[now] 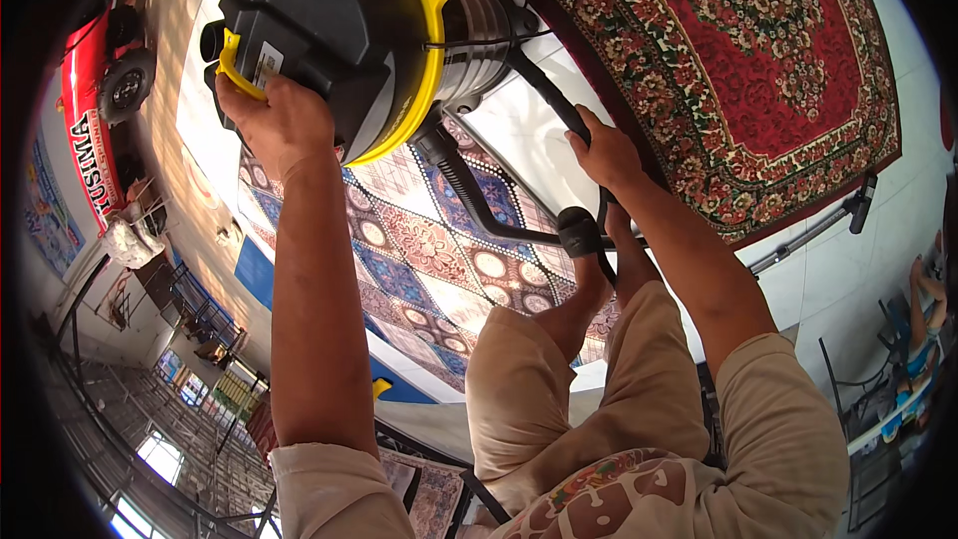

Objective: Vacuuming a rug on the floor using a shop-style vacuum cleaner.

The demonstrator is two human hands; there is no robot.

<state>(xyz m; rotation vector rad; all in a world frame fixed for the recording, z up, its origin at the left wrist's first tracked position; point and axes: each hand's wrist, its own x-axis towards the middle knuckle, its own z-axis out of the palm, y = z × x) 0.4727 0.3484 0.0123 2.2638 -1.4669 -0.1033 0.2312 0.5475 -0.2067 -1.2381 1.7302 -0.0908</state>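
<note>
A drum vacuum cleaner [322, 37] with a black top, yellow rim and metal tank lies tipped on its side near the upper middle. My left hand [281, 116] grips the yellow handle [238, 71] on its top. In my right hand [605, 148] is a black tube or bar [546, 90] that reaches up to the tank's base. A black ribbed hose [464, 187] runs from the vacuum past my feet. Under it is a patterned mat [419, 239] in blue, brown and white diamonds.
A red floral carpet [771, 75] lies at the upper right. Beside it is a metal vacuum wand with a floor head [812, 228]. A red toy-like vehicle [90, 127] stands at the far left. Another person [924, 337] is at the far right edge.
</note>
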